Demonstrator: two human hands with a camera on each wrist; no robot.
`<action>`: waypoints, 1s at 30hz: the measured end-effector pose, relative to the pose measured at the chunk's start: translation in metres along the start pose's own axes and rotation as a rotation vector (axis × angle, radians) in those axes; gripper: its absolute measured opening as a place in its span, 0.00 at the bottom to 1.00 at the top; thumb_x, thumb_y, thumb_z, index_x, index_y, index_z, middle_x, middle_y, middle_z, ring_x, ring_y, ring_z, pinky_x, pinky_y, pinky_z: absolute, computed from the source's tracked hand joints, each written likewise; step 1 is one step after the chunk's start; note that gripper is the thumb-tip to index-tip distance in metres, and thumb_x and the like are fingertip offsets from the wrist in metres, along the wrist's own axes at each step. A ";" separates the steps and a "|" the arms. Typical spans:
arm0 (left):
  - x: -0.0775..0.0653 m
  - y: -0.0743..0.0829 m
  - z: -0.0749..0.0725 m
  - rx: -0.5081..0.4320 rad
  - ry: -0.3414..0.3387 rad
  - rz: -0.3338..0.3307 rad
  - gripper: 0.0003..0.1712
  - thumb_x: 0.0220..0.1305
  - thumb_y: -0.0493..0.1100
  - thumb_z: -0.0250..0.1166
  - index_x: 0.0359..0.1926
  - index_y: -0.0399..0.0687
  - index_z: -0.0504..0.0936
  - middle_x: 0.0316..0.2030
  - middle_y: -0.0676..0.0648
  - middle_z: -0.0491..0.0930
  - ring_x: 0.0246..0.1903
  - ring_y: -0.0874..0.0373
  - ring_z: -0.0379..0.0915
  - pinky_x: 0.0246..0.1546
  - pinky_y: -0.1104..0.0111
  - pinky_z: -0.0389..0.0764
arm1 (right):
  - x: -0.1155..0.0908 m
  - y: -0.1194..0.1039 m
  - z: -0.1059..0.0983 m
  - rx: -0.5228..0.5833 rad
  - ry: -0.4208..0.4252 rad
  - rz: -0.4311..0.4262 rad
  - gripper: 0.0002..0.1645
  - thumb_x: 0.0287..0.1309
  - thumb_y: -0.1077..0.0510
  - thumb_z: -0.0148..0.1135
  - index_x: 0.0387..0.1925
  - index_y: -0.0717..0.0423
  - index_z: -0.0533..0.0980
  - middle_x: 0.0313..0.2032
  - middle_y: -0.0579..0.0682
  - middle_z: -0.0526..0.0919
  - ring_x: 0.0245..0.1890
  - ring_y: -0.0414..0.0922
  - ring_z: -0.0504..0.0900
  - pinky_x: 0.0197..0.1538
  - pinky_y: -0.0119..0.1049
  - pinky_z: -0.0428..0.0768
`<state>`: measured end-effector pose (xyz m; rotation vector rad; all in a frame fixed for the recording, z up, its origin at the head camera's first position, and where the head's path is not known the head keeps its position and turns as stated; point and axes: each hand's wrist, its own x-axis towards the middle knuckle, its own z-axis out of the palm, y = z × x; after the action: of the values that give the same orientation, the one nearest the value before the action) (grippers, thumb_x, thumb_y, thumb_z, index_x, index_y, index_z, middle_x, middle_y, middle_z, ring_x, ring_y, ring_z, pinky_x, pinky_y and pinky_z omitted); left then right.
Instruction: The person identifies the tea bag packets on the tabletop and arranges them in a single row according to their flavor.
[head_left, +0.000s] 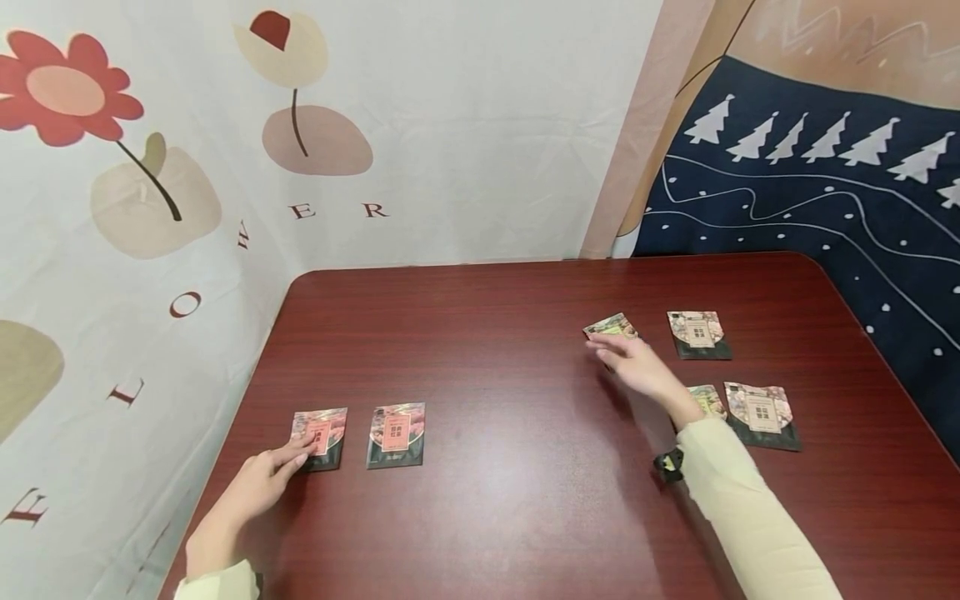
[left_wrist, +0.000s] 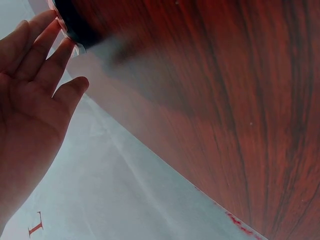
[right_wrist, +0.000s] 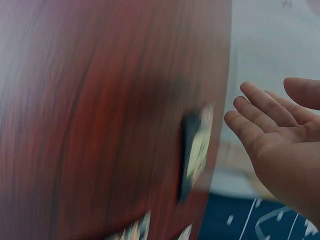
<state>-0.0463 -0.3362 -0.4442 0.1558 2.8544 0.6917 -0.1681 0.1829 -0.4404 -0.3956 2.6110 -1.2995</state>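
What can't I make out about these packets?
Left pink packet: head view, left fingers cover part of its face; left wrist view, cut off by the top edge.
Far green packet: head view, right fingers hide its near part; right wrist view, print blurred.
Near green packet: head view, partly behind the right arm.
Right pink packet: head view, smallest print too small.

Shows a glossy, dark reddish-brown table (head_left: pixel 487 333) with rounded far corners, catching a pale sheen of light (head_left: pixel 510 508) near the middle. Beyond, has a whitish backdrop (head_left: pixel 480 125) printed with flowers (head_left: pixel 66 90) and red letters (head_left: pixel 298 212), then, past a pinkish strip (head_left: pixel 645 125), a navy backdrop (head_left: pixel 795 192) with white trees (head_left: pixel 872 145).
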 end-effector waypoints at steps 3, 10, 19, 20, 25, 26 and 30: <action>0.000 0.001 0.000 0.000 0.009 0.003 0.15 0.64 0.38 0.56 0.49 0.35 0.79 0.54 0.34 0.71 0.56 0.34 0.62 0.51 0.41 0.63 | -0.002 0.016 -0.017 0.006 0.000 0.030 0.20 0.65 0.65 0.46 0.57 0.69 0.68 0.55 0.65 0.72 0.59 0.60 0.65 0.59 0.55 0.63; 0.000 0.000 0.000 0.004 0.006 -0.001 0.16 0.64 0.38 0.56 0.50 0.34 0.78 0.54 0.33 0.71 0.56 0.34 0.62 0.50 0.41 0.63 | 0.001 0.036 -0.034 0.031 -0.050 0.062 0.22 0.65 0.67 0.45 0.59 0.71 0.64 0.56 0.67 0.69 0.58 0.61 0.65 0.57 0.55 0.65; 0.000 0.000 0.000 -0.017 -0.001 -0.001 0.16 0.64 0.38 0.56 0.50 0.35 0.79 0.55 0.35 0.70 0.56 0.35 0.62 0.51 0.41 0.62 | 0.011 0.045 -0.032 0.014 -0.120 0.026 0.27 0.60 0.75 0.42 0.62 0.71 0.60 0.60 0.68 0.64 0.60 0.63 0.61 0.57 0.56 0.65; 0.000 -0.001 0.000 -0.019 0.001 0.000 0.16 0.64 0.38 0.56 0.50 0.35 0.79 0.55 0.35 0.71 0.56 0.35 0.62 0.51 0.41 0.63 | 0.011 0.044 -0.031 0.005 -0.127 0.021 0.27 0.59 0.75 0.42 0.62 0.71 0.60 0.60 0.68 0.64 0.60 0.63 0.61 0.57 0.56 0.65; 0.000 -0.001 -0.001 -0.012 0.013 0.012 0.15 0.64 0.37 0.56 0.49 0.35 0.79 0.54 0.34 0.71 0.56 0.34 0.62 0.51 0.41 0.64 | 0.008 0.036 -0.020 -0.034 -0.145 0.005 0.28 0.58 0.75 0.42 0.62 0.71 0.59 0.58 0.67 0.66 0.59 0.62 0.63 0.57 0.56 0.65; 0.000 0.000 -0.001 -0.011 0.016 0.013 0.15 0.63 0.36 0.57 0.49 0.35 0.79 0.54 0.34 0.72 0.55 0.34 0.63 0.51 0.41 0.64 | 0.008 0.034 -0.017 -0.041 -0.149 0.000 0.28 0.58 0.75 0.42 0.62 0.72 0.59 0.58 0.67 0.66 0.59 0.62 0.63 0.57 0.56 0.65; 0.000 -0.001 -0.001 -0.004 0.017 0.018 0.15 0.63 0.36 0.56 0.49 0.35 0.79 0.54 0.34 0.72 0.56 0.35 0.63 0.51 0.41 0.63 | 0.004 0.023 -0.003 -0.048 -0.174 -0.020 0.28 0.58 0.74 0.43 0.62 0.73 0.59 0.58 0.69 0.66 0.59 0.62 0.64 0.56 0.55 0.67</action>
<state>-0.0463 -0.3373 -0.4435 0.1767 2.8707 0.7055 -0.1760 0.1975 -0.4570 -0.5194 2.5027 -1.1539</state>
